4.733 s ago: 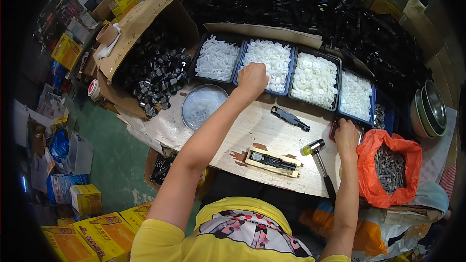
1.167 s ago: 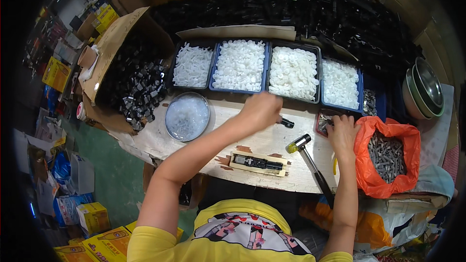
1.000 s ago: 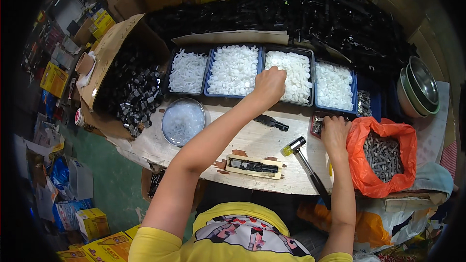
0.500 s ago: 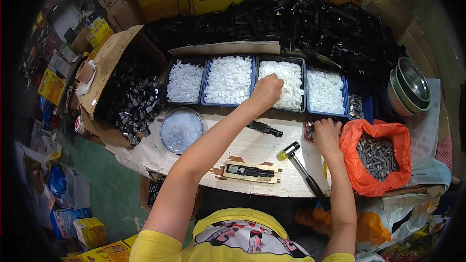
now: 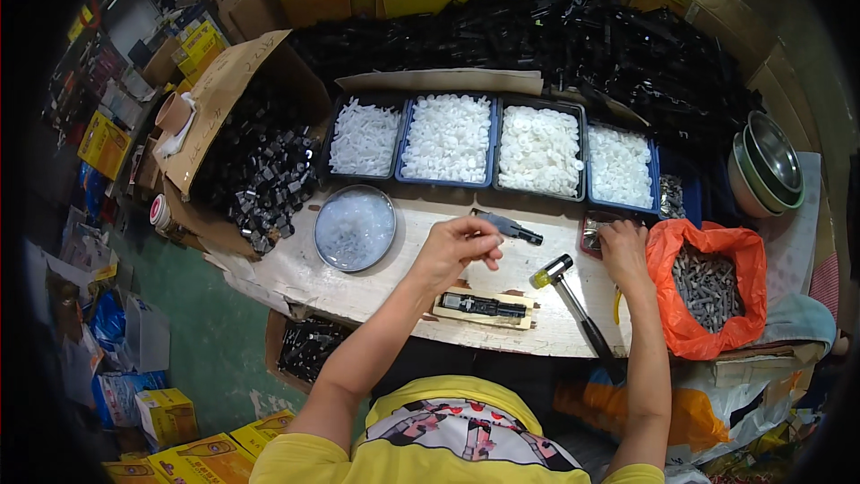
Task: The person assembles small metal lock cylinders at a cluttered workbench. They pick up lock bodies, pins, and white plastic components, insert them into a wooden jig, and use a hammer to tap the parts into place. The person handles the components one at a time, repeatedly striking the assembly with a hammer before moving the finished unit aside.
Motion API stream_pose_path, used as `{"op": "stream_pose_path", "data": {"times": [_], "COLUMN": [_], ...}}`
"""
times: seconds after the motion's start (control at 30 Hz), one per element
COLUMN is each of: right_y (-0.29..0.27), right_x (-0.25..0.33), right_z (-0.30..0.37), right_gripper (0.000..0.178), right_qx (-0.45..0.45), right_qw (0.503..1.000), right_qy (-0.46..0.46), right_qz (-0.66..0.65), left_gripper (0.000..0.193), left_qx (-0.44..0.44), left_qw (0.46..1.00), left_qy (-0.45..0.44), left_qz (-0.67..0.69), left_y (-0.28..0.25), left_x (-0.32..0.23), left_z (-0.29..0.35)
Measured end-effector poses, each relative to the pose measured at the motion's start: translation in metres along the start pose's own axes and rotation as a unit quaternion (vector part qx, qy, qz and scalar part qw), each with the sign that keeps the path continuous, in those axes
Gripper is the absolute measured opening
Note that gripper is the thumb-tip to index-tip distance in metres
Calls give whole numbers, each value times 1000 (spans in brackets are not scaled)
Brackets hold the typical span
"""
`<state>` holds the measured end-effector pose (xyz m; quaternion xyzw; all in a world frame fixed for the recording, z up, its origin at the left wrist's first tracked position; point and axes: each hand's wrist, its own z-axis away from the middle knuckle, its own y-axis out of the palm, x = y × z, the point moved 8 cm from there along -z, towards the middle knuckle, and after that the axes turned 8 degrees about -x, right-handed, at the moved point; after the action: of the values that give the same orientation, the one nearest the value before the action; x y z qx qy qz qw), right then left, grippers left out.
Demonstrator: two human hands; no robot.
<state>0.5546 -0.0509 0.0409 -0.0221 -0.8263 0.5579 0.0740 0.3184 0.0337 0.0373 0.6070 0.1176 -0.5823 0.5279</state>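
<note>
My left hand (image 5: 459,254) hangs over the bench with thumb and fingertips pinched together; whatever is between them is too small to make out. Just below it lies a cream fixture block (image 5: 525,322) holding a black, elongated mechanical part (image 5: 484,306). Another black part (image 5: 511,227) rests on the bench beyond that hand. My right hand (image 5: 624,251) reaches into a small reddish box (image 5: 592,231) of tiny metal pieces, its fingers curled and their tips hidden. Between the hands lies a mallet (image 5: 578,314) with a black and yellow head, its dark handle past the bench's front edge.
Behind stand several trays of white plastic pieces (image 5: 448,139) and a heap of black parts (image 5: 537,45). A round dish (image 5: 356,229) and a carton of black pieces (image 5: 260,170) are left. An orange bag (image 5: 663,291) of grey pieces and stacked bowls (image 5: 770,161) are right.
My left hand has drawn back from the tray of round white pieces to above the fixture block, fingers pinched. My right hand stays at the small box. The whole view has shifted slightly.
</note>
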Motion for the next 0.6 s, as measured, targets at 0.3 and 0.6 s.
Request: {"op": "stream_pose_path", "data": {"times": [0.3, 0.6], "right_y": [2, -70], "right_x": [8, 120], "right_z": [-7, 4], "right_gripper": [8, 15], "right_qx": [-1, 12], "right_qw": [999, 957], "right_qy": [-13, -137], "right_qz": [53, -254], "left_gripper": [9, 9], "left_qx": [42, 87], "left_qw": [991, 976], "left_qy": [-19, -77], "left_qz": [129, 181], "left_y": [-9, -4], "left_x": [14, 38], "left_z": [37, 54]}}
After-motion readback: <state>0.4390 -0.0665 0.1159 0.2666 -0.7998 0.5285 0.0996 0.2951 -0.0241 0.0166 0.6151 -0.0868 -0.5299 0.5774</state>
